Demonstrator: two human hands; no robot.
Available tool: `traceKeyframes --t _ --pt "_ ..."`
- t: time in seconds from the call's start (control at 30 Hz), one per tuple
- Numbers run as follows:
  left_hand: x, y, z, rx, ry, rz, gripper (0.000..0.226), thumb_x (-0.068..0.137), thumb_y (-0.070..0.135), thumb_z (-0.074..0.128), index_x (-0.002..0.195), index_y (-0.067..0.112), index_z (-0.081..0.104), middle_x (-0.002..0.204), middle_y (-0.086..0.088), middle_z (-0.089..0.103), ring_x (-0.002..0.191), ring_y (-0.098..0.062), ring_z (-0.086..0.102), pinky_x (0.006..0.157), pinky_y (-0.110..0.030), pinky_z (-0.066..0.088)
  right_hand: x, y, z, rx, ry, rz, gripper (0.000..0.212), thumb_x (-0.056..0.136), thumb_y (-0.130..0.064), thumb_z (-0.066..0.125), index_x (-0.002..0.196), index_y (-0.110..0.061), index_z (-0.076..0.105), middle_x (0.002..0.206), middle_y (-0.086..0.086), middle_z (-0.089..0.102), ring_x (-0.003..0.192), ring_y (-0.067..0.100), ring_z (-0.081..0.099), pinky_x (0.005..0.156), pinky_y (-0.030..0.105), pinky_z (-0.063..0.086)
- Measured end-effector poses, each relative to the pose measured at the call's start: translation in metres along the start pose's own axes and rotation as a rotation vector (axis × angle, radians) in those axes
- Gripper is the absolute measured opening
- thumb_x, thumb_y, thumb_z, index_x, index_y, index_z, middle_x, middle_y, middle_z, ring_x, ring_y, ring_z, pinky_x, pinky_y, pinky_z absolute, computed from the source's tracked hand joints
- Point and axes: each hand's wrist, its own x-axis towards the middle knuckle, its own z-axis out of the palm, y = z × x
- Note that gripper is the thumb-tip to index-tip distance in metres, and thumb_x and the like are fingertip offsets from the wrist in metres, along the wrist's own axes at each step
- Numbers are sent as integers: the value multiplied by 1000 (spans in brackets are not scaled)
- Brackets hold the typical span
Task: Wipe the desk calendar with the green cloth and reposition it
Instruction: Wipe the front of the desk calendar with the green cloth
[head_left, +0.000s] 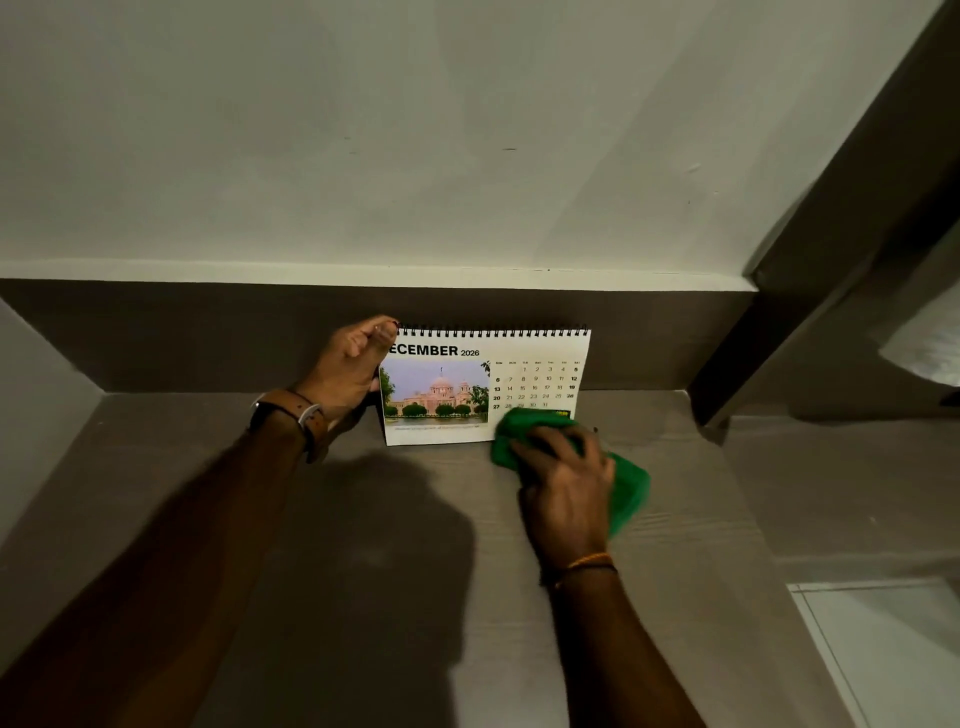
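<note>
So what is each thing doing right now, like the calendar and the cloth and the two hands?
Desk calendar: standing upright on the desk, open at December 2026.
Green cloth: bunched up, pressed on the calendar's lower right corner.
Left hand: gripping the calendar's left edge, fingers at the top spiral.
Right hand: closed on the cloth.
Wristwatch: strapped on the left wrist.

Green cloth (623, 483); white calendar (485, 387), black spiral, black lettering; grey-brown desk (389, 571).
</note>
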Motion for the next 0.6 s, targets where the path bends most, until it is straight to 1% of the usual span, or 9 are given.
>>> traceKeyframes --t 0.1,0.27,0.3,0.33,0.37,0.43,0.5,0.53,0.6 --pt "-2 2 -2 8 -1 -11 46 102 27 40 135 -4 46 136 -34 53 124 -39 53 110 -67 36 9 13 -10 -7 13 286 49 71 -6 72 112 -32 76 128 -8 68 120 32 45 91 50 39" --pt "0 -1 -3 30 -2 7 46 102 29 40 134 -3 47 134 -34 52 124 -40 52 105 -60 44 18 -11 -15 220 134 500 58 79 7 58 128 -23 69 142 -4 59 120 32 42 100 43 40" --pt "1 -3 -2 45 0 18 46 102 29 40 134 -4 46 128 -36 53 117 -39 52 96 -52 50 20 -25 -16 320 200 530 59 81 11 55 130 -18 68 143 -1 58 120 32 43 102 37 42" --pt "2 -4 -3 60 -1 34 46 102 28 39 132 -6 46 116 -36 54 108 -35 50 87 -42 51 24 -40 -16 439 268 573 58 83 15 52 132 -13 66 145 3 56 123 32 45 104 22 39" --pt "2 -4 -3 69 -6 42 45 102 28 39 131 -6 46 108 -31 55 103 -35 49 85 -39 49 30 -55 -16 559 327 625 57 85 19 49 133 -8 64 146 7 54 128 32 46 101 4 31" --pt "3 -5 -4 85 -9 35 44 102 28 39 131 -5 47 122 -28 58 112 -46 54 99 -57 48 46 -80 -18 735 443 697 52 89 21 45 133 -1 61 148 13 51 136 29 47 90 -12 20" --pt "5 -6 -6 95 -1 35 43 102 28 40 131 -3 48 131 -31 55 122 -49 53 104 -66 43 58 -96 -20 841 539 714 48 94 16 46 136 -2 59 150 11 49 139 22 45 91 -12 20" --pt "6 -7 -6 104 10 45 42 102 28 41 132 -1 49 124 -30 58 114 -45 57 100 -63 47 60 -105 -21 848 581 674 47 95 14 47 138 -3 58 151 10 49 139 18 43 94 -9 21" --pt "6 -8 -5 133 37 76 41 102 28 41 132 2 51 95 -13 61 86 -24 56 83 -42 52 55 -118 -20 826 600 463 49 94 11 51 139 -8 58 151 7 50 137 12 42 102 -4 23"
